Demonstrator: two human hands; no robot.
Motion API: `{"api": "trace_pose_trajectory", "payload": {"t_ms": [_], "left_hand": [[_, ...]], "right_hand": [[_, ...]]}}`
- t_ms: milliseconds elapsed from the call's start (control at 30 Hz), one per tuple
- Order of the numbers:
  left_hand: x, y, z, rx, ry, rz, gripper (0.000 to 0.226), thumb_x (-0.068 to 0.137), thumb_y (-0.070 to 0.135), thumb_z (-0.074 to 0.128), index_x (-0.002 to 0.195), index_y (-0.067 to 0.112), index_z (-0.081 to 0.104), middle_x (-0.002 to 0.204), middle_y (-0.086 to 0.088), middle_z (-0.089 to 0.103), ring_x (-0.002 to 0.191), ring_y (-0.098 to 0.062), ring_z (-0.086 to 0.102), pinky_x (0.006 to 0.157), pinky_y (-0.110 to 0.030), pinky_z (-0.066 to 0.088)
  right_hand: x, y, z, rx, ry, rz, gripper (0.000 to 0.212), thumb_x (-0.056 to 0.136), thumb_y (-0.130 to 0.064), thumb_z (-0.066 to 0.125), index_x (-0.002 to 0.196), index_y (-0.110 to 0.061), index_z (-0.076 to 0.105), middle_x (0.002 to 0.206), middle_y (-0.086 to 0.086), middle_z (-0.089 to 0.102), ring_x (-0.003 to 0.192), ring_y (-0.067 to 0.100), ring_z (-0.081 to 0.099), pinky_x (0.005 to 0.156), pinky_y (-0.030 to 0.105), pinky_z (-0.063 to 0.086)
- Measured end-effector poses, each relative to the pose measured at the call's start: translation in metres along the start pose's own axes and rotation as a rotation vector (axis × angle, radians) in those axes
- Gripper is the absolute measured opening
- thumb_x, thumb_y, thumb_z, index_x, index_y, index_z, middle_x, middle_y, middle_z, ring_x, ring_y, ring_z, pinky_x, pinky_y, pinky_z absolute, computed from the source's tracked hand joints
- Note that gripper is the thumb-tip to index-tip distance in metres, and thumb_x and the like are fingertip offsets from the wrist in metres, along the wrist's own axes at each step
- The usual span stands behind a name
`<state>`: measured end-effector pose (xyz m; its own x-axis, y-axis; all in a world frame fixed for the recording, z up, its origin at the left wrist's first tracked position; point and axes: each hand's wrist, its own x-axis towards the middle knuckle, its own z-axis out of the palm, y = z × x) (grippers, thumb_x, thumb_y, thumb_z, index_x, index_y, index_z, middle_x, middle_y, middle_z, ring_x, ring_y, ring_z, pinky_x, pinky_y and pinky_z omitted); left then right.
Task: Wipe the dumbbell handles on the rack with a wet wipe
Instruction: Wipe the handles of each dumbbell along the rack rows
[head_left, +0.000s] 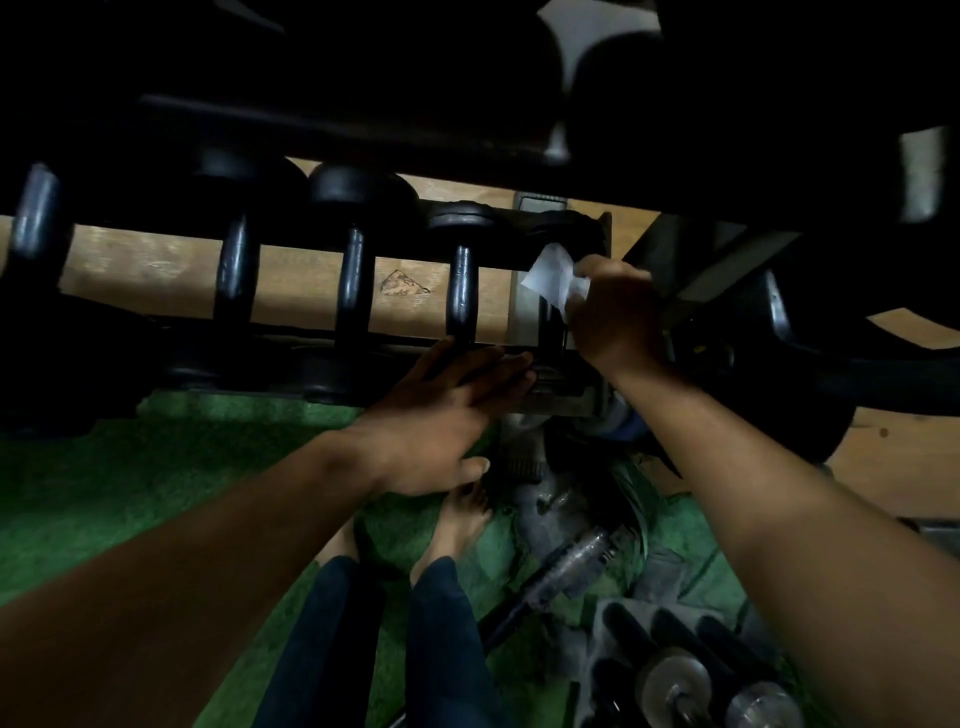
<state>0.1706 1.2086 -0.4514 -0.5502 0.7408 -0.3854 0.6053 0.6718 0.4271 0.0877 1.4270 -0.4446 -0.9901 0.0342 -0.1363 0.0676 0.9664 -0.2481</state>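
While my right hand (613, 312) grips the wet wipe (553, 275) on the rightmost dumbbell handle (550, 325) of the rack (291, 335), left hand (447, 410), fingers flat, steadies its end. Step: wiping. Next, I judge: neighbouring handle (462, 291).

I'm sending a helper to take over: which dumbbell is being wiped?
Find the lower rack rail with its row of black dumbbells. Go to the row's right end. That dumbbell handle alone sits under the right hand holding a white wipe.
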Motion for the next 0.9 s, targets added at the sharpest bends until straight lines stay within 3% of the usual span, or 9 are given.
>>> {"api": "trace_pose_trajectory", "payload": {"t_ms": [133, 233, 400, 500, 600, 700, 767, 833, 900], "left_hand": [[0.0, 0.0, -0.001, 0.001, 0.013, -0.002, 0.098, 0.094, 0.061, 0.049, 0.161, 0.03, -0.017, 0.169, 0.008, -0.02, 0.155, -0.017, -0.02, 0.125, -0.048, -0.012], [0.0, 0.001, 0.0, -0.002, 0.006, -0.011, 0.098, 0.095, 0.06, 0.049, 0.16, 0.031, -0.018, 0.168, 0.009, -0.021, 0.154, -0.016, -0.021, 0.123, -0.046, -0.015], [-0.001, 0.001, -0.004, -0.011, -0.009, -0.003, 0.098, 0.095, 0.06, 0.049, 0.161, 0.03, -0.017, 0.168, 0.009, -0.023, 0.154, -0.016, -0.021, 0.124, -0.045, -0.015], [-0.001, 0.001, -0.005, -0.023, -0.014, -0.005, 0.099, 0.095, 0.06, 0.051, 0.161, 0.029, -0.016, 0.167, 0.009, -0.023, 0.154, -0.016, -0.02, 0.124, -0.045, -0.013], [-0.002, 0.001, -0.004, -0.023, -0.001, -0.003, 0.099, 0.094, 0.06, 0.051, 0.161, 0.03, -0.016, 0.168, 0.01, -0.021, 0.155, -0.016, -0.019, 0.124, -0.046, -0.013], [-0.002, 0.002, -0.004, -0.026, 0.001, -0.003, 0.099, 0.095, 0.06, 0.052, 0.161, 0.03, -0.016, 0.168, 0.01, -0.02, 0.155, -0.017, -0.018, 0.124, -0.046, -0.013], [-0.002, 0.002, -0.004, -0.016, 0.01, 0.003, 0.1, 0.094, 0.06, 0.053, 0.162, 0.029, -0.014, 0.169, 0.009, -0.019, 0.155, -0.017, -0.016, 0.125, -0.047, -0.011], [-0.002, 0.001, -0.005, -0.012, 0.01, 0.006, 0.1, 0.094, 0.06, 0.053, 0.162, 0.028, -0.013, 0.169, 0.008, -0.018, 0.155, -0.018, -0.016, 0.125, -0.047, -0.01], [-0.002, 0.0, -0.004, -0.016, 0.009, 0.009, 0.1, 0.094, 0.06, 0.053, 0.162, 0.028, -0.013, 0.169, 0.007, -0.018, 0.155, -0.018, -0.016, 0.125, -0.047, -0.009]], "right_hand": [[-0.006, 0.011, -0.002, -0.044, -0.312, 0.008, 0.024, 0.096, -0.015, 0.051, 0.098, 0.002, 0.068, 0.108, 0.025, 0.065, 0.1, 0.04, 0.063, 0.077, 0.037, 0.045], [0.0, 0.016, -0.003, 0.16, -0.31, 0.138, 0.02, 0.091, -0.021, 0.052, 0.084, -0.009, 0.065, 0.093, 0.016, 0.067, 0.088, 0.034, 0.065, 0.067, 0.032, 0.043], [0.008, 0.007, -0.005, 0.354, -0.306, 0.314, 0.034, 0.096, -0.012, 0.058, 0.13, -0.01, 0.062, 0.128, 0.017, 0.062, 0.121, 0.031, 0.056, 0.09, 0.025, 0.043], [0.005, 0.007, -0.012, 0.389, -0.421, 0.338, 0.044, 0.093, -0.005, 0.06, 0.137, -0.006, 0.056, 0.139, 0.015, 0.055, 0.13, 0.029, 0.05, 0.098, 0.023, 0.041], [0.002, 0.011, -0.023, 0.297, -0.666, 0.314, 0.029, 0.094, 0.0, 0.055, 0.119, 0.013, 0.061, 0.116, 0.024, 0.062, 0.107, 0.036, 0.059, 0.074, 0.021, 0.044], [-0.001, 0.007, -0.029, 0.157, -0.771, 0.274, 0.01, 0.095, -0.003, 0.054, 0.091, -0.003, 0.063, 0.084, 0.01, 0.056, 0.081, 0.024, 0.052, 0.064, 0.018, 0.039], [0.0, 0.005, -0.026, 0.083, -0.771, 0.209, 0.033, 0.095, 0.004, 0.049, 0.064, -0.007, 0.049, 0.068, 0.005, 0.046, 0.065, 0.019, 0.045, 0.047, 0.009, 0.032], [-0.001, 0.003, -0.028, 0.015, -0.784, 0.135, 0.039, 0.096, 0.003, 0.05, 0.061, -0.013, 0.043, 0.068, 0.004, 0.044, 0.061, 0.016, 0.041, 0.048, 0.011, 0.032], [0.001, 0.005, -0.033, 0.011, -0.778, 0.127, 0.018, 0.095, -0.007, 0.057, 0.078, -0.009, 0.059, 0.076, 0.004, 0.052, 0.067, 0.015, 0.047, 0.057, 0.018, 0.035]]}}
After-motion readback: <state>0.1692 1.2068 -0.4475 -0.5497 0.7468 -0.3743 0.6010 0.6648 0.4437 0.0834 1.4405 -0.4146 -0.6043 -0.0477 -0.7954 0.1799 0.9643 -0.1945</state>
